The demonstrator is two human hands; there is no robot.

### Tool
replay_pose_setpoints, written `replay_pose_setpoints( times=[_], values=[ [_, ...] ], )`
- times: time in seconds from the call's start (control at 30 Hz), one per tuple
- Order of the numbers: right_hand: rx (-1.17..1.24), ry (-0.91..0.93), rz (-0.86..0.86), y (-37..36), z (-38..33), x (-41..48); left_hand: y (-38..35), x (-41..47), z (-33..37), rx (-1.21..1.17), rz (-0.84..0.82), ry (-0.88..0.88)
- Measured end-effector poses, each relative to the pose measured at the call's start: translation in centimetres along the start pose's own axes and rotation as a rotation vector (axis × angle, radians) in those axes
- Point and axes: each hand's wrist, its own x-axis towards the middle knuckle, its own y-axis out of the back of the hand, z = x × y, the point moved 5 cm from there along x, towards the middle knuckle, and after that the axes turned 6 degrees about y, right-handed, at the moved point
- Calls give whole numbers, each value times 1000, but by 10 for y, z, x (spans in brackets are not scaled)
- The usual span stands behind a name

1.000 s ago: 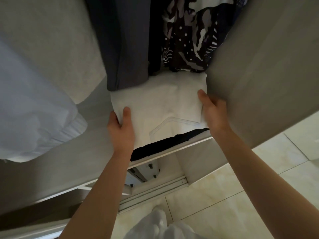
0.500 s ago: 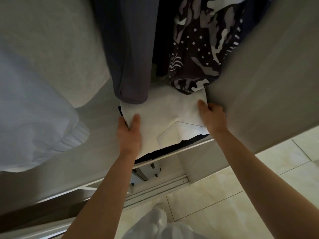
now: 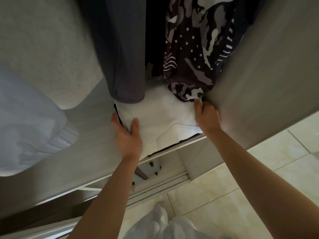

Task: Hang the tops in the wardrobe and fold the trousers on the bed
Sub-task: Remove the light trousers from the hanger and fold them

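Observation:
Folded white trousers (image 3: 160,114), a stitched pocket showing, lie on a wardrobe shelf (image 3: 181,144) on top of a dark garment. My left hand (image 3: 126,133) grips their left edge, thumb on top and fingers underneath. At the right edge my right hand (image 3: 206,116) holds the fold against the wardrobe's side panel; its fingertips are hidden. A grey top (image 3: 124,54) and a dark patterned top (image 3: 195,54) hang above the trousers, their hems touching the white cloth.
The wardrobe's sliding door (image 3: 269,69) stands close on the right. A white bed or bedding (image 3: 31,118) fills the left. Sliding rails (image 3: 160,185) and pale floor tiles (image 3: 241,195) lie below, with my white-clad legs at the bottom edge.
Both hands have pushed the white trousers deeper onto the shelf, under the hanging tops. The view has moved closer to the wardrobe.

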Motion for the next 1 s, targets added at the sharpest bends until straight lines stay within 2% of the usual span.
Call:
replay_pose_setpoints(
  times=[0.3,0.47,0.6,0.73,0.9,1.0],
  values=[
    [123,-47,-40,4,-2,-9,6,13,1,109,-24,16],
    [-46,91,-54,16,-8,-31,15,-1,1,113,-30,4],
    [-261,272,8,21,-20,-58,27,-19,-2,175,-34,-63],
    [-278,406,5,7,-27,-87,46,-45,-9,276,-56,-128],
    [-295,469,-38,-1,-35,-115,71,-74,-21,348,-47,-148],
    [-274,444,-57,4,-28,-125,70,-90,-21,390,-82,-183]
  ],
)
